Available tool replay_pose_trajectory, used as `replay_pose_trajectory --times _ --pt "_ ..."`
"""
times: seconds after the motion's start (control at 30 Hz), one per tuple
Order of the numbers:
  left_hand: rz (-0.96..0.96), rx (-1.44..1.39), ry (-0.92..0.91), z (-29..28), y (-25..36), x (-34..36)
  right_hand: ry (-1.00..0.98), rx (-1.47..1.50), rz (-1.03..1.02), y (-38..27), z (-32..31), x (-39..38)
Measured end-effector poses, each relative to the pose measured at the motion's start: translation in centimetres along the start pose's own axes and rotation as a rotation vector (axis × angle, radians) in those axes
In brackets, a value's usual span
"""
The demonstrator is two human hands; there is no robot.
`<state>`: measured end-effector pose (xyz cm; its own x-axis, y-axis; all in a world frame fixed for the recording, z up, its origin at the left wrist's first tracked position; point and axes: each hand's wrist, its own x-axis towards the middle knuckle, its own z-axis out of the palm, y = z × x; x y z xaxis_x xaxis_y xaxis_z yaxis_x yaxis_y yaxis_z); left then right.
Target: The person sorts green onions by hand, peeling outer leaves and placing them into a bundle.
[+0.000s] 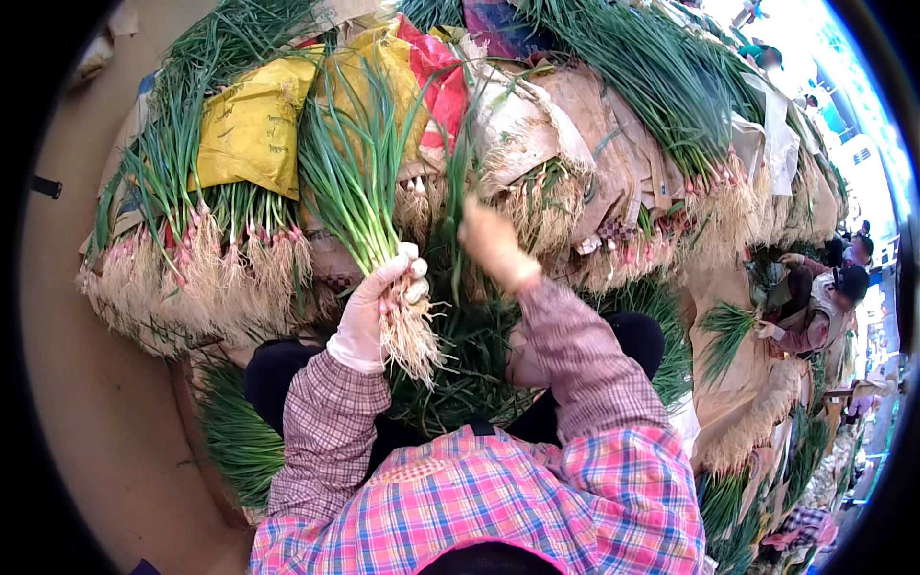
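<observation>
In my gloved left hand is a bunch of spring onions, gripped just above the bulbs. Its green leaves point up and away, and its pale stringy roots hang over the fingers toward me. My right hand, also gloved, is raised to the right of the bunch and smeared by motion. Blurred green leaves run up beside its fingertips; whether the fingers hold them I cannot tell. Loose green leaves lie heaped below my hands, between my knees.
Ahead lies a long pile of spring onions, roots toward me, partly covered by a yellow sack and a white sack. More greens lie at my left. Another person holds a bunch at the right. Bare floor shows at far left.
</observation>
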<state>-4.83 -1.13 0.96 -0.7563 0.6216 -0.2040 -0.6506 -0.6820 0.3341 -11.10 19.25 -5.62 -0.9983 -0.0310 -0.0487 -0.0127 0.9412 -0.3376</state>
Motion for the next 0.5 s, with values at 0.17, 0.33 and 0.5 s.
replay_pose_trajectory --times 0.17,0.33,0.5 --pt "-0.027 -0.013 0.020 -0.4 0.0 -0.2 -1.039 0.178 -0.382 -2.0 -2.3 -10.5" --pt "-0.074 0.016 0.052 0.0 -0.3 -0.3 -0.203 1.031 -0.323 -2.7 -2.7 -6.5" --pt "-0.105 -0.035 -0.026 -0.5 0.4 -0.7 -0.538 1.276 -0.226 -5.4 -3.1 -5.1"
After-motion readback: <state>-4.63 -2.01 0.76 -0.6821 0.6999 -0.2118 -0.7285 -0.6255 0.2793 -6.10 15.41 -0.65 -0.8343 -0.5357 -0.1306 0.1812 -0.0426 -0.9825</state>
